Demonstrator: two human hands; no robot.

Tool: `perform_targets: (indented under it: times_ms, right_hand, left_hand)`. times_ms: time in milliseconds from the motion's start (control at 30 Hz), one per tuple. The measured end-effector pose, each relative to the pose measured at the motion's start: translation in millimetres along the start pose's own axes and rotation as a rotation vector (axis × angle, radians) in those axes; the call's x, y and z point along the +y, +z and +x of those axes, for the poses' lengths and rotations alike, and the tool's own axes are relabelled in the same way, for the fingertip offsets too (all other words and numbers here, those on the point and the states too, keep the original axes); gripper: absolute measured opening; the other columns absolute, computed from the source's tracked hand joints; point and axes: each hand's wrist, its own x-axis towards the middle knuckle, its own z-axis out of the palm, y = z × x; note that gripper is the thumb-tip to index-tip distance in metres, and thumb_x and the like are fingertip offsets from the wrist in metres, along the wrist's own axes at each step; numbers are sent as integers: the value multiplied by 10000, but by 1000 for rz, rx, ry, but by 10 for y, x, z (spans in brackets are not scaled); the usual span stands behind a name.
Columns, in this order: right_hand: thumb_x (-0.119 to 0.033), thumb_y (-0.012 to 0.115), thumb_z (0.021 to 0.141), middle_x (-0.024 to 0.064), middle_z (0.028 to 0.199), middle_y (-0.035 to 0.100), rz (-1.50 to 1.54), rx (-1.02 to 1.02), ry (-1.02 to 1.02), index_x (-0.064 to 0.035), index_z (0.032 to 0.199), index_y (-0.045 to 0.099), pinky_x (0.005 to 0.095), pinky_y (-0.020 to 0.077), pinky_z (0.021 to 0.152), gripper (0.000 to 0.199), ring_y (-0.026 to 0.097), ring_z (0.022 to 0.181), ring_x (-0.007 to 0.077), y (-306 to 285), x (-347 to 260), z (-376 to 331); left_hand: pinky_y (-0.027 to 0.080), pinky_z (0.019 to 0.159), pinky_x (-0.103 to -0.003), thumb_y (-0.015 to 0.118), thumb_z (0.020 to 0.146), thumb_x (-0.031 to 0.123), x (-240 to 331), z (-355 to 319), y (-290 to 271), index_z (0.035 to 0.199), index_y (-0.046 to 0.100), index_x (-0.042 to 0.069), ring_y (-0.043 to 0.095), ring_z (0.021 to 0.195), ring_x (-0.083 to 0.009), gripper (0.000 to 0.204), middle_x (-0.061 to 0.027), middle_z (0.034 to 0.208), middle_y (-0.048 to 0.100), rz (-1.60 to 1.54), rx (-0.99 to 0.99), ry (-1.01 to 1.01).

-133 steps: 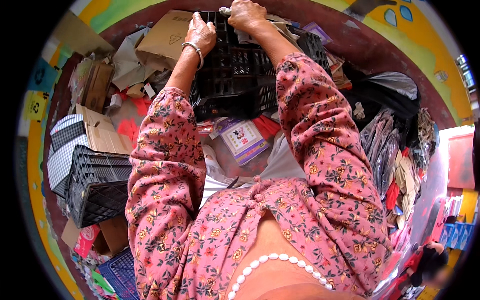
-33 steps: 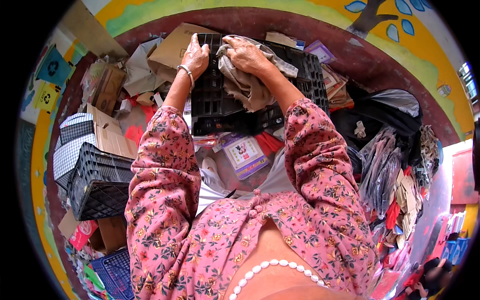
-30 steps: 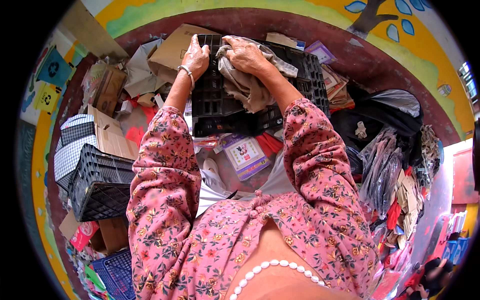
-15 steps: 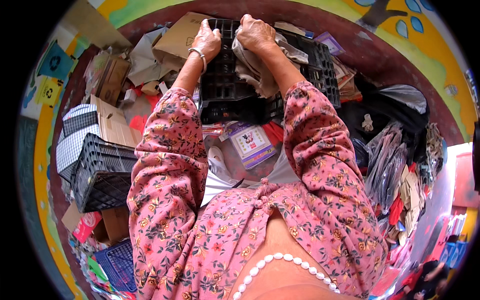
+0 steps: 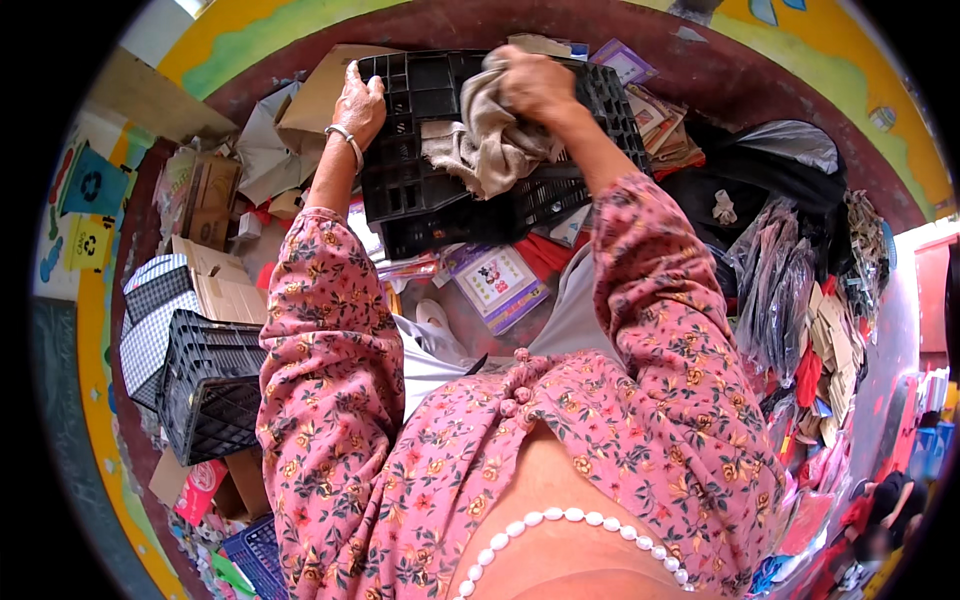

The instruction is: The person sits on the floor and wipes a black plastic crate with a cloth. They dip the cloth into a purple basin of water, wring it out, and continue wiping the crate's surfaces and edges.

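A black plastic crate (image 5: 410, 185) with a slotted grid is held up in front of me. Its far left edge is in the grip of my left hand (image 5: 360, 108), which wears a bracelet; the fingertips curl behind the rim. My right hand (image 5: 540, 85) is closed on a crumpled grey-beige cloth (image 5: 490, 150) that lies over the crate's face. That hand is slightly blurred, and the cloth hides part of the grid. Beneath the crate, a purple and white flat package (image 5: 497, 287) lies on the floor near my shoe (image 5: 432, 315).
Another black crate (image 5: 210, 380) stands at left beside flattened cardboard (image 5: 225, 280). A blue basket (image 5: 258, 560) sits nearer. Cardboard boxes (image 5: 208, 205) lean farther back. To the right are black bags (image 5: 700, 195), plastic wrap (image 5: 775, 270) and cardboard scraps (image 5: 832, 350). A painted wall curves behind.
My left hand has shifted left and nearer along with the crate. The right hand has moved right with the cloth, which now spreads over more of the crate's middle.
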Motion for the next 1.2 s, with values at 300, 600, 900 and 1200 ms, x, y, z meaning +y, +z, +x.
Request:
perform_targets:
  times_ms: [300,600,900,1200]
  right_hand:
    - [-191,481,777,153,927,637,554,506,-101,-120,983,633,394,457,809,266,598,891,325,15,410,102]
    - [-481,597,713,234,1111,464,-63,337,191,19,1120,485,426,377,928,655,483,1074,351,312,-39,-195]
    - [-194,608,652,170,818,652,205,233,362,-53,758,675,368,513,701,188,642,805,294,223,-46,356]
    - [-19,459,619,99,749,652,731,312,-100,-56,744,651,295,483,670,232,618,701,205,9,275,-208]
  left_hand:
    - [363,945,-411,412,874,287,38,-58,-11,1307,248,-58,446,1104,-440,577,-336,1192,436,-11,7,-12]
    - [382,922,-399,422,863,277,21,-66,-33,1303,291,-25,486,1086,-397,549,-286,1182,478,-1,8,18]
    - [328,978,-387,391,881,296,72,-40,-21,1312,247,-72,390,1182,-398,585,-301,1292,359,48,-19,45]
    - [311,994,-381,416,877,309,30,-63,-91,1314,267,-48,380,1203,-378,584,-282,1304,361,38,-38,23]
